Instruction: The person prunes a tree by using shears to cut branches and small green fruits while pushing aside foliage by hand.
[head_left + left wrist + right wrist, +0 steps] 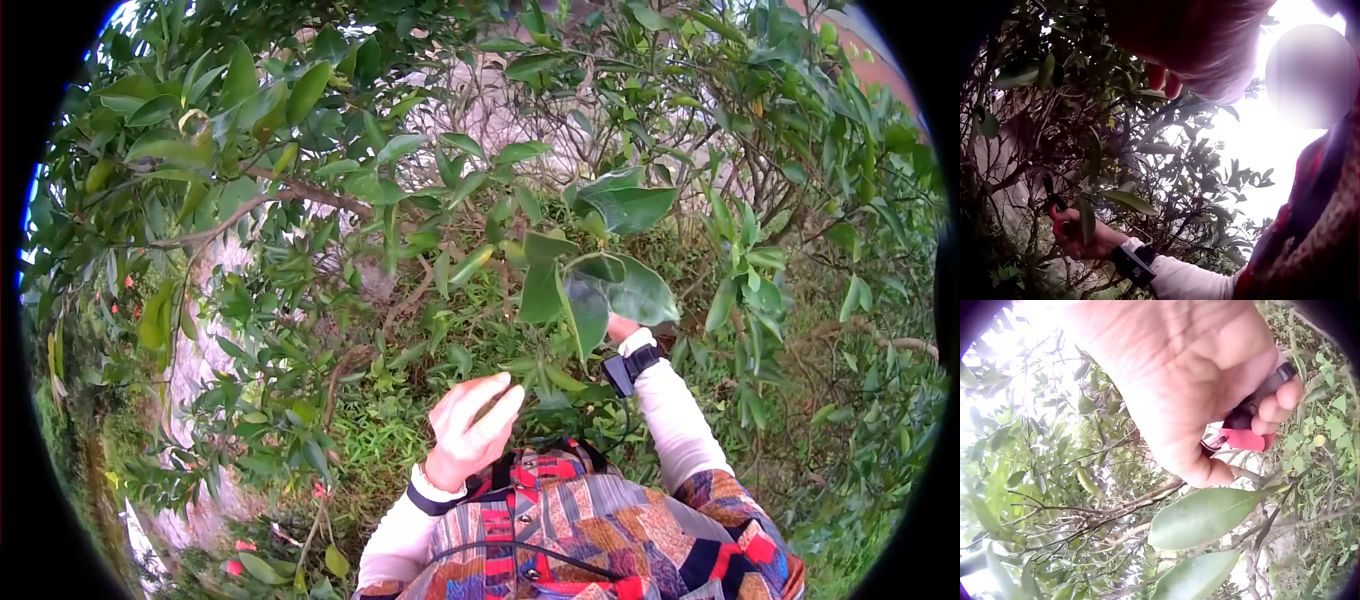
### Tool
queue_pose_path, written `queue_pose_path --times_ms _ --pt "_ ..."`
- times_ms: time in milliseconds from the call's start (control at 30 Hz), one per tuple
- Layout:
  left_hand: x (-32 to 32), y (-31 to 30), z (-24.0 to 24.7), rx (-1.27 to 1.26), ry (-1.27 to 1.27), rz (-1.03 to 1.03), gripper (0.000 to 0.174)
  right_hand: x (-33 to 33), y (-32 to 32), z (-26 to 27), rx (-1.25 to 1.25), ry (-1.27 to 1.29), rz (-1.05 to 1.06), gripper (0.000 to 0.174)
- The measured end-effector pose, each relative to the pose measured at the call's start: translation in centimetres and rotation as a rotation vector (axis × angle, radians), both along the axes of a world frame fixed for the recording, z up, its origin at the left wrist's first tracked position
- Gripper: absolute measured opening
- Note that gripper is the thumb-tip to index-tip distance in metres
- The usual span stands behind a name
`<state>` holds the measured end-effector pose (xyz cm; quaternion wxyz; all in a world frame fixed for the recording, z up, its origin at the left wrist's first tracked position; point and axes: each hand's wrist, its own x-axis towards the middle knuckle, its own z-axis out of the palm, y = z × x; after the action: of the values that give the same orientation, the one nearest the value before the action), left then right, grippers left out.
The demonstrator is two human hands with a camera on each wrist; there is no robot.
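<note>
My left hand (478, 420) is raised in front of my chest, among the lower leaves of a shrub (420, 230). Its thumb and fingers are closed on a thin dark sprig (490, 404). My right hand (621, 328) reaches further into the foliage and is mostly hidden by broad leaves (610, 290). In the right wrist view it grips red-handled pruning shears (1244, 434), with all the fingers wrapped round the handles. The left wrist view shows the same hand (1075, 231) and shears (1054, 206) among thin branches. The blades are hidden.
Dense branches and glossy leaves fill the space ahead and to both sides. A thick bare branch (270, 200) runs across the upper left. Grass and weeds (380, 440) cover the ground below. A wrist camera (620, 373) is strapped on my right sleeve.
</note>
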<state>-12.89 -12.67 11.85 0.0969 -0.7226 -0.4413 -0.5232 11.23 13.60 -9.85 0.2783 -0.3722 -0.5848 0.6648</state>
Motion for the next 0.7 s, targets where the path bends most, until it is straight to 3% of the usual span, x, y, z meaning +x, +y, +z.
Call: queue_pose_path --times_ms 33,100,133,233,267,300,367,400,500,533,567,633,667,700 --pt "0.2 0.4 -0.1 -0.079 -0.006 -0.002 0.047 -0.3 -0.3 2.0 0.002 -0.002 0.007 0.048" --pt "0.4 1.1 -1.1 -0.208 0.020 -0.019 0.055 -1.6 -1.6 9.3 -0.167 -0.379 0.037 0.041" --pt "0.7 1.5 -1.0 -0.205 0.017 -0.010 0.055 -1.4 -1.8 8.7 -0.113 -0.206 0.057 0.034" --pt "2.4 3.5 -1.5 -0.370 -0.028 0.029 0.075 -1.6 0.7 3.4 -0.208 -0.135 0.044 0.035" --pt "2.9 4.2 -1.3 -0.417 -0.037 0.006 0.079 -2.1 1.3 2.9 0.010 -0.103 0.124 0.041" --pt "3.4 4.9 -1.1 -0.465 -0.044 -0.021 0.083 -2.0 1.9 2.4 0.014 -0.102 0.126 0.041" --pt "4.0 6.0 -1.3 -0.443 -0.032 -0.047 0.087 -3.3 1.1 6.6 -0.006 -0.346 0.167 0.048" --pt "4.2 6.3 -1.5 -0.427 -0.023 -0.074 0.091 -3.8 -1.5 12.8 -0.003 -0.362 0.186 0.052" --pt "4.9 6.9 -1.5 -0.468 -0.174 -0.023 0.096 -3.3 -1.2 10.7 0.198 -0.339 0.115 0.049" --pt "4.9 7.3 -3.4 -0.474 -0.159 0.091 0.099 -3.5 -0.8 11.1 0.242 -0.568 0.159 0.052" --pt "4.9 7.3 -3.2 -0.563 -0.237 0.095 0.098 -3.4 -3.0 16.5 0.276 -0.485 0.161 0.061" --pt "4.4 7.7 -4.1 -0.621 -0.312 0.059 0.073 -3.6 -2.4 12.5 0.607 -0.199 0.007 0.063" --pt "4.1 7.9 -4.1 -0.625 -0.311 0.058 0.073 -4.5 -1.3 12.7 0.416 -0.488 0.057 0.060" --pt "3.7 8.3 -3.9 -0.464 -0.215 0.073 0.057 -5.4 -0.1 13.1 0.213 -0.772 0.112 0.058"
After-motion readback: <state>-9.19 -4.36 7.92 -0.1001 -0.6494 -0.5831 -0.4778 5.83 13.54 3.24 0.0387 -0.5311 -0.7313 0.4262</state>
